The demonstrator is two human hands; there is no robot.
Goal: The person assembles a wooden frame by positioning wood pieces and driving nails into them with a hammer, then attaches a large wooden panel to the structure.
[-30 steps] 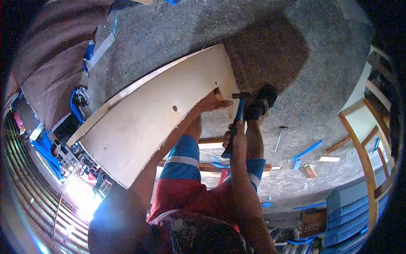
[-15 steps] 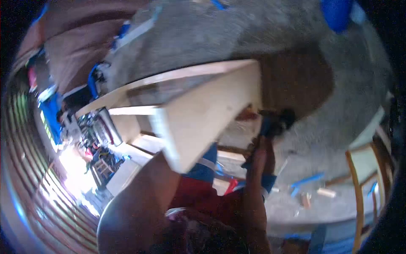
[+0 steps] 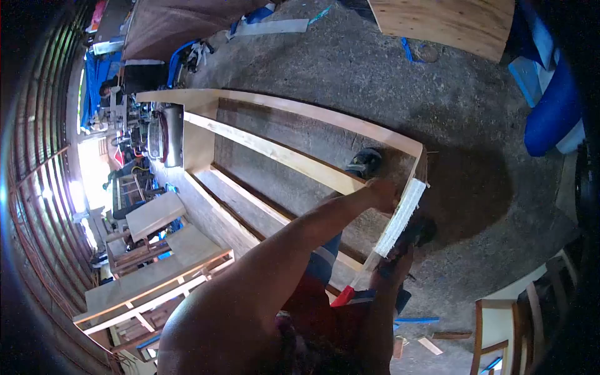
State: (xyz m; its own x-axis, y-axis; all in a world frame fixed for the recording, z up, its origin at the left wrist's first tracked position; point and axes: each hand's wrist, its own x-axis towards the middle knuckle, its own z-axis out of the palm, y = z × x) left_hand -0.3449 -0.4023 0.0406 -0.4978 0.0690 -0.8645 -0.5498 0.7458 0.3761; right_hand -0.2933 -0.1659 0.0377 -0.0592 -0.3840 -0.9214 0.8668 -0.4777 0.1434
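Observation:
A long open wooden frame (image 3: 319,117) stretches from upper left to centre, with a middle slat (image 3: 275,152) along it. My left hand (image 3: 382,192) is closed around the wood near the slat's right end, against the inner side of the end board; its fingertips are partly hidden. The end board shows a pale, rough edge (image 3: 403,217) facing me. Just beyond that edge, my right hand (image 3: 395,267) is wrapped round a dark handheld tool (image 3: 414,239), whose details are too dark to make out.
A dark shoe (image 3: 364,162) shows inside the frame. Wooden furniture pieces (image 3: 156,275) stand at lower left. A plywood sheet (image 3: 444,25) and blue rolled material (image 3: 553,119) lie at upper right. Wood scraps (image 3: 430,345) and a chair-like frame (image 3: 497,325) are at lower right.
The view has turned, and the frame's near end has shifted right and swung, now showing its rough edge. My left arm now reaches across the frame; the dark tool has moved lower.

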